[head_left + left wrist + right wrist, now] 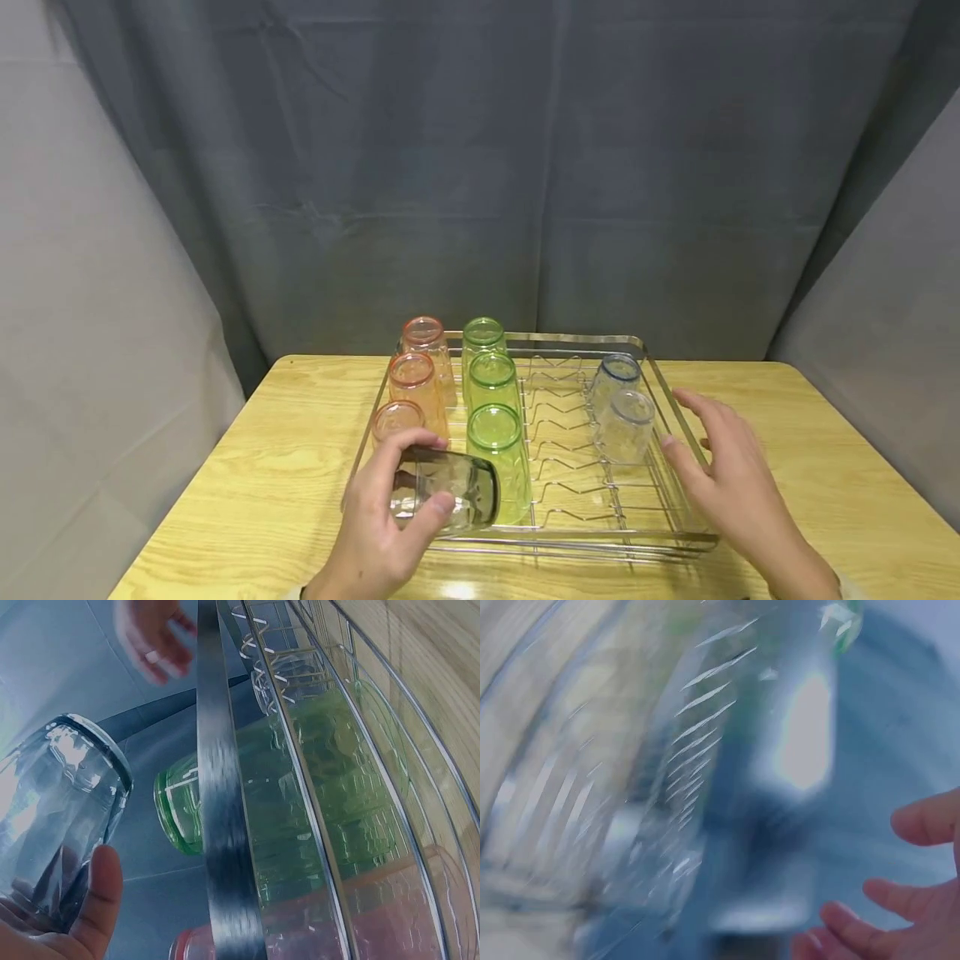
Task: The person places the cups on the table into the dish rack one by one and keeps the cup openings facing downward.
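Note:
My left hand (382, 517) grips a dark grey glass (457, 487), tilted nearly on its side, over the front left of the metal rack (600, 537). In the left wrist view the thumb (103, 881) lies along that glass (75, 772). Three green glasses (498, 458) stand upside down behind and beside it, with three orange-red glasses (423, 387) in a row to their left. My right hand (727, 475) is at the rack's right side, fingers spread and holding nothing. Nearest to it are an upturned clear glass (628, 425) and a blue-rimmed glass (617, 379).
The rack has a raised metal rim and zigzag wire dividers (562, 450) between the green glasses and the right-hand ones. It stands on a light wooden table (247, 492). A grey curtain (480, 183) hangs behind. The right wrist view is blurred.

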`<act>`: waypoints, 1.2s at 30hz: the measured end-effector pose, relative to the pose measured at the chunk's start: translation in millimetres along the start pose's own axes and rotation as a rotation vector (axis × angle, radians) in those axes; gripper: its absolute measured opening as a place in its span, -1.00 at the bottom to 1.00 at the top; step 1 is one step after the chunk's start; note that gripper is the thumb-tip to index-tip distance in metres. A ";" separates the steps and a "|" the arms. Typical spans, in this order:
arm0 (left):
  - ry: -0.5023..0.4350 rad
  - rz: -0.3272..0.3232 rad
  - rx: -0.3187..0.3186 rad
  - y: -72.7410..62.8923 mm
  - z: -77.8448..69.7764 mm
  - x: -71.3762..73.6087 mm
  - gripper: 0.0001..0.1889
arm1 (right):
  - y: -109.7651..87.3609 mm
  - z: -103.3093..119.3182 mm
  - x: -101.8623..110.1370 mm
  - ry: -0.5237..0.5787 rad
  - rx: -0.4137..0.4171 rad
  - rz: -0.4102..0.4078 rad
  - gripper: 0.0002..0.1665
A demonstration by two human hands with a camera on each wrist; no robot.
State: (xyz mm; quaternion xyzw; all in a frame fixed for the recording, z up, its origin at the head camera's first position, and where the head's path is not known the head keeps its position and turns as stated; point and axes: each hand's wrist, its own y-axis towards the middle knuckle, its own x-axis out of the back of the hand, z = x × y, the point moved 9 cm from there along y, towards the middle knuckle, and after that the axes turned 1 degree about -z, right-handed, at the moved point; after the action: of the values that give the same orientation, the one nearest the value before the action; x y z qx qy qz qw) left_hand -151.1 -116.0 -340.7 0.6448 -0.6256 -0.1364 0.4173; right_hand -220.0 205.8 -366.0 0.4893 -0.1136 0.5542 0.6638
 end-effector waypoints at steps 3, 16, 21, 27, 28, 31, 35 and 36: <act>-0.005 0.008 -0.012 -0.4 -2.5 -2.8 -0.51 | -0.7 37.1 5.1 0.055 0.117 -0.034 -0.36; -0.051 0.050 -0.040 -0.6 -8.0 -20.3 -0.52 | -31.4 145.4 -18.8 0.167 0.583 0.136 -0.19; -0.102 0.100 -0.070 -0.1 -14.5 -35.6 -0.54 | -38.7 157.4 -30.9 0.171 0.654 0.179 -0.17; -0.150 0.102 -0.050 -3.8 -15.4 -41.4 -0.55 | -39.0 158.3 -37.0 0.170 0.633 0.201 -0.15; -0.155 0.101 -0.049 -4.4 -15.5 -41.5 -0.55 | -38.7 157.8 -37.7 0.170 0.625 0.210 -0.15; -0.158 0.102 -0.057 -5.1 -16.6 -42.2 -0.55 | -38.3 157.1 -40.5 0.189 0.614 0.250 -0.12; -0.145 0.102 -0.063 -5.6 -18.1 -42.6 -0.53 | -39.0 157.9 -42.2 0.250 0.639 0.254 -0.09; -0.140 0.100 -0.062 -5.7 -18.3 -42.4 -0.53 | -39.3 157.9 -42.6 0.268 0.643 0.252 -0.08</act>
State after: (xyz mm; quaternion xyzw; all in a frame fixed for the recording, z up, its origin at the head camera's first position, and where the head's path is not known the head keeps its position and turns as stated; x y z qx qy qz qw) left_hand -142.0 -71.0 -348.2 0.5882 -0.6803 -0.1795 0.3987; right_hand -140.3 60.4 -337.8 0.5783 0.0949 0.6981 0.4114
